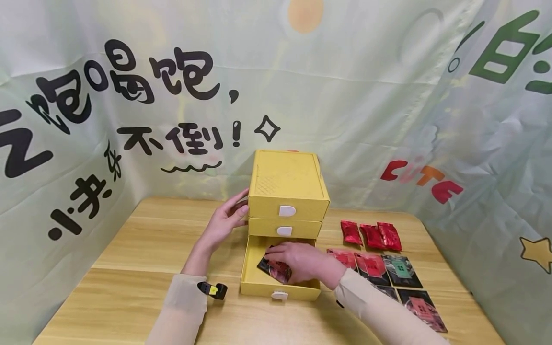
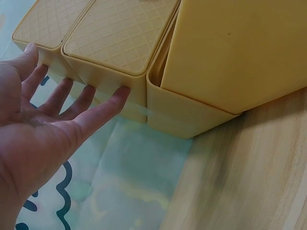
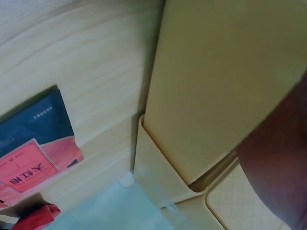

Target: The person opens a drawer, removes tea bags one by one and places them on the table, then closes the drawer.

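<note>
A yellow three-tier drawer box [image 1: 286, 177] stands on the table with its bottom drawer [image 1: 252, 287] pulled out. My left hand [image 1: 222, 220] rests against the box's left side. In the left wrist view its fingers [image 2: 98, 117] are spread, fingertips right at the edge of the yellow side wall. Over the open drawer, my right hand [image 1: 304, 261] holds a flat black-and-red packet [image 1: 278, 270], which lies tilted inside the drawer. Its fingertips and part of the packet are hidden beneath the hand. The right wrist view shows mainly the pulled-out drawer's outer side [image 3: 216, 81].
Right of the box, several flat packets [image 1: 421, 309] lie in rows, red-and-black, with one green-and-black packet [image 1: 403, 269]. Behind them are small shiny red sachets [image 1: 389, 236]. A printed cloth [image 1: 345, 96] hangs behind the wooden table [image 1: 129, 258].
</note>
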The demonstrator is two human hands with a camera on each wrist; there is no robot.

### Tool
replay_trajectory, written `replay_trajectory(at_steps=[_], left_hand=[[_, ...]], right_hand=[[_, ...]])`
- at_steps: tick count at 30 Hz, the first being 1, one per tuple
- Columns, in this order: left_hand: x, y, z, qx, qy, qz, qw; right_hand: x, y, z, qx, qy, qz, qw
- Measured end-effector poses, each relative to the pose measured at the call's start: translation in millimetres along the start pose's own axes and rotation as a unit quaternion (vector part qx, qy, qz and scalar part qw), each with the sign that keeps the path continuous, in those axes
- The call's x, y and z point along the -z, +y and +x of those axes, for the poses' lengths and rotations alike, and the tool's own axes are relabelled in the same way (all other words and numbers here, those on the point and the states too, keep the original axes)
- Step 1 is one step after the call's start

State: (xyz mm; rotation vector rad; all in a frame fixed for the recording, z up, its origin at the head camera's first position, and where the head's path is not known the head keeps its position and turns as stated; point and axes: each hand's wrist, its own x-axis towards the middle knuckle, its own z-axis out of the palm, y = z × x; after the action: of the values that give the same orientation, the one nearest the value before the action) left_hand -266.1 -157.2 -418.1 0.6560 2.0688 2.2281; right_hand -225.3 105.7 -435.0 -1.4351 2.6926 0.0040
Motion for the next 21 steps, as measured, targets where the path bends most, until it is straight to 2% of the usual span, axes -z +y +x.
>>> replay_trajectory(at_steps=[7,21], left_hand=[[0.9,-1.3,1.2,0.001,-0.002,0.0,1.0],[1.4,-1.8,1.2,0.002,-0.003,0.003,1.0]], right_hand=[[-3,2,1.3,-0.006,-0.006,0.0,1.0],[-11,-6,11.0,-0.012,0.045,-0.023,0.9987]])
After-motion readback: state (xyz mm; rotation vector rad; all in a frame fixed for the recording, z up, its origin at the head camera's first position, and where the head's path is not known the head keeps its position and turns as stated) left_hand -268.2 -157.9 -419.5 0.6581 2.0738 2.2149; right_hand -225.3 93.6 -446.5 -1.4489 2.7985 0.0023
